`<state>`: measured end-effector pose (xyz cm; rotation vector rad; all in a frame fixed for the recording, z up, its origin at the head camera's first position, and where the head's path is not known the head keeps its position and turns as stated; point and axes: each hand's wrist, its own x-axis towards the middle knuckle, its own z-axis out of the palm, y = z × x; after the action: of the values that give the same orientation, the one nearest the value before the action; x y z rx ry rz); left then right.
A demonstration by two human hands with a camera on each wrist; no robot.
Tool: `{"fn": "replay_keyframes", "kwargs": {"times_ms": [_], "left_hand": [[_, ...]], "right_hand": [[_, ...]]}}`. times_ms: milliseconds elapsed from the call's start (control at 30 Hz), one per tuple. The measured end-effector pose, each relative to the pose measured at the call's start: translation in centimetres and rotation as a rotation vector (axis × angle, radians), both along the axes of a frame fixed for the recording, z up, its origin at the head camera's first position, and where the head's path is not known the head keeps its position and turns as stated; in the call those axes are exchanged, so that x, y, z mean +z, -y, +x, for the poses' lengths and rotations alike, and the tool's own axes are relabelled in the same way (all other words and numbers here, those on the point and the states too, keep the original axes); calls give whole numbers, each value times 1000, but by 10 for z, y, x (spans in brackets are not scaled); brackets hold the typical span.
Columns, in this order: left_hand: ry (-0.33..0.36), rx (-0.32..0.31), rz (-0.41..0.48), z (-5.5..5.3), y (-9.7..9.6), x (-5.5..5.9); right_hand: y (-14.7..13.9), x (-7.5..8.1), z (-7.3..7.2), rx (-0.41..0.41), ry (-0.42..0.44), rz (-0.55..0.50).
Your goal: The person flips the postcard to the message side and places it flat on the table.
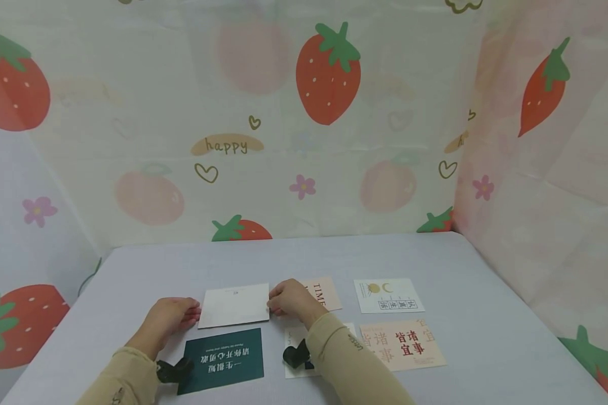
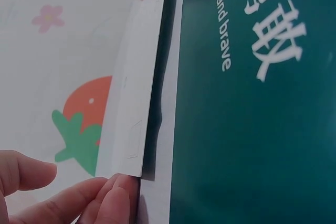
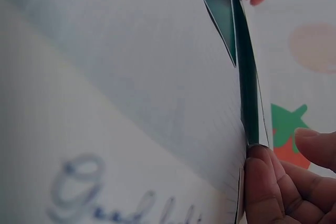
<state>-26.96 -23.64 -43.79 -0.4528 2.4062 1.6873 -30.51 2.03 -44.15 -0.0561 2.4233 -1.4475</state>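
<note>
A white postcard (image 1: 234, 306), blank side up with a faint printed stamp box, lies between my two hands, close over the table. At its left end, the fingertips of my left hand (image 1: 174, 318) touch the edge, the thumb held apart in the left wrist view. My right hand (image 1: 296, 301) has its fingertips against the right end, thumb also raised off the card. The postcard's underside looks dark green in the right wrist view. Just in front lies a dark green postcard (image 1: 238, 360) with white characters.
Partly behind my right hand is a pink TIME postcard (image 1: 324, 292). A white sun-and-moon postcard (image 1: 389, 296) and a pink postcard with red characters (image 1: 410, 346) lie farther right. My right forearm partly covers another white postcard (image 1: 291, 371). Strawberry-print cloth (image 1: 329, 169) surrounds the table.
</note>
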Motion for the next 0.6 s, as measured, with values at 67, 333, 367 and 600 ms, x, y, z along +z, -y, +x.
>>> {"fn": "replay_keyframes", "kwargs": {"times_ms": [67, 333, 367, 600], "left_hand": [[4, 2, 9, 0, 1, 0], [6, -15, -19, -2, 2, -1], [4, -19, -25, -2, 2, -1], [-11, -46, -53, -1, 3, 0]], "right_hand": [[0, 0, 0, 0, 3, -1], [0, -1, -1, 1, 8, 39], [0, -2, -1, 1, 9, 40], [0, -2, -2, -8, 6, 51]]}}
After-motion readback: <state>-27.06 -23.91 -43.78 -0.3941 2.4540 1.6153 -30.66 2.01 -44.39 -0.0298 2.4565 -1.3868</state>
